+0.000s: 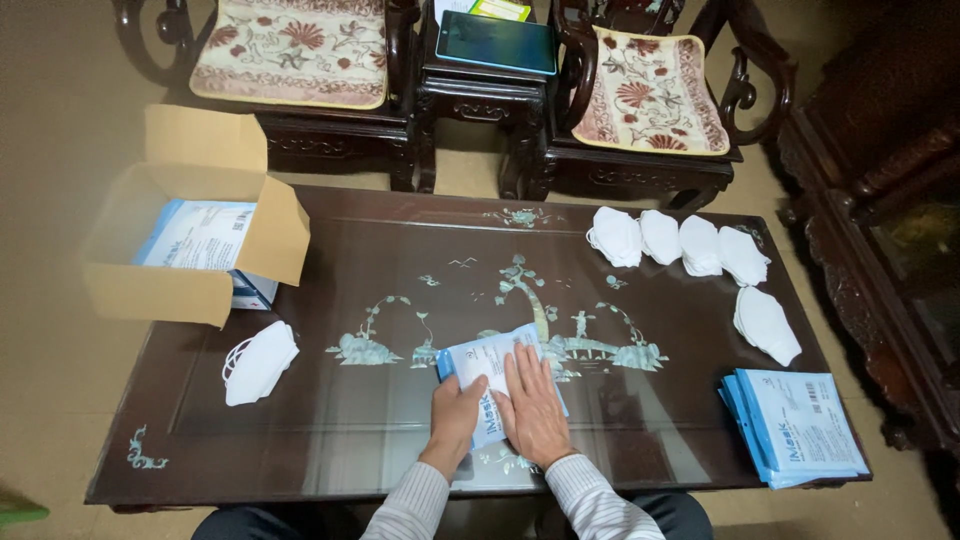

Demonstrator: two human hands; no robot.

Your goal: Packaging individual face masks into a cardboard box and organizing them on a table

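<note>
A: Where are the hands?

B: Both lie on one blue and white packet [487, 368] near the middle of the table [330, 440], close to its near edge. The left hand [455, 412] curls over the packet's near left side, fingers bent onto it. The right hand [533, 405] is flat, palm down, pressing the packet against the table. Neither one lifts it.

A: How much room is around them?

B: Plenty. Bare dark table runs left and right of the packet, and the far middle, with its pale inlaid trees, is open too. The near edge is just behind the wrists.

A: What sits toward the edges?

B: On the near left lies a single white mask [258, 362], well apart from the hands. Beyond it, at the far left corner, an open cardboard box [175, 290] hangs partly over the table edge, with a blue and white carton [200, 238] inside. At the far right a row of white masks [680, 243] overlaps along the far edge, and one more stack of masks [767, 325] lies just nearer. At the near right corner is a stack of packets [797, 425], right at the edge.

A: And past the table?

B: Two dark wooden chairs [290, 60] with flowered cushions, and a small stand between them carrying a tablet [497, 42]. A dark cabinet [880, 200] stands to the right.
</note>
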